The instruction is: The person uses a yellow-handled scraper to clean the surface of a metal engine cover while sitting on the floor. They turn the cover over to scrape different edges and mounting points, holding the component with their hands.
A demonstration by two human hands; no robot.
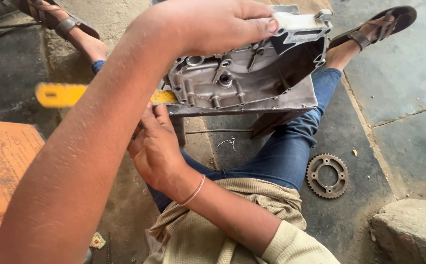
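Head view showed the left hand [213,24] pinching the top rim of a metal engine cover [247,73] between thumb and fingers. Below it, the right hand [157,151] was closed around a yellow tool [59,94] at the cover's lower edge. Since only fingertips held that rim, the cover could probably tip if the tool pushed hard.
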